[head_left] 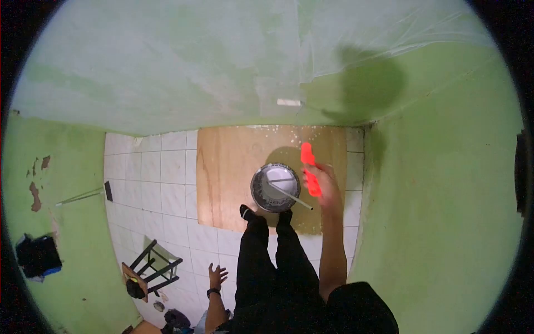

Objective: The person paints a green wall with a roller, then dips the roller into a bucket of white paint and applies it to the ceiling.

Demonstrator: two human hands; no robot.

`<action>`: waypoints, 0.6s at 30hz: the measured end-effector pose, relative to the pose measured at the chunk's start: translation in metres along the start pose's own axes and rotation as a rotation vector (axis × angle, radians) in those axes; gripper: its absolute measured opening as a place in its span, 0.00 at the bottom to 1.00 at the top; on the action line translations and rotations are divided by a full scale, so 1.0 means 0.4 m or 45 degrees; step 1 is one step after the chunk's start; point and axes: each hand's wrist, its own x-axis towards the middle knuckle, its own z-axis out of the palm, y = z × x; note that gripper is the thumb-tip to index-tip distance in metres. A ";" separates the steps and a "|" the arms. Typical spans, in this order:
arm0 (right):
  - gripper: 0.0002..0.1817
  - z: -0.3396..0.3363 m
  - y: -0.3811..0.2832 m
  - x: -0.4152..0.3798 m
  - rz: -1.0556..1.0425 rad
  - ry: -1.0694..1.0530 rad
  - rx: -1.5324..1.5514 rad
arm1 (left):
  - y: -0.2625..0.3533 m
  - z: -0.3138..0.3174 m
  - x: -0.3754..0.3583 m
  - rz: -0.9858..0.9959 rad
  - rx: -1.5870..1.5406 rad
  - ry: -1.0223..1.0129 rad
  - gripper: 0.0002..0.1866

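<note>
You grip the orange-red plastic handle [307,154] in your right hand [325,181], left hand [217,276] spread and empty; light, even pressure suits the white cylindrical roller [288,102].

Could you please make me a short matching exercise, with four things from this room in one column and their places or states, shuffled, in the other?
Column one:
1. Bucket
2. Red-orange handle
3. Stool
4. Left hand

Column two:
A. Gripped in the right hand
B. With its fingers spread, gripping nothing
C. On the wooden board, by the person's feet
D. On the white tiles, off the board

Right pairs: 1-C, 2-A, 3-D, 4-B
</note>
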 end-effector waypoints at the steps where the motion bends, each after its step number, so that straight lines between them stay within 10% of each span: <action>1: 0.11 -0.006 -0.011 -0.012 0.013 0.005 0.008 | -0.016 -0.016 -0.004 -0.009 0.010 0.009 0.33; 10: 0.07 -0.048 0.080 0.374 -0.088 0.129 0.082 | 0.027 0.030 -0.039 0.015 0.031 -0.211 0.30; 18: 0.13 0.064 -0.159 -0.341 -0.045 0.150 0.063 | 0.015 0.026 -0.047 -0.109 0.080 -0.099 0.28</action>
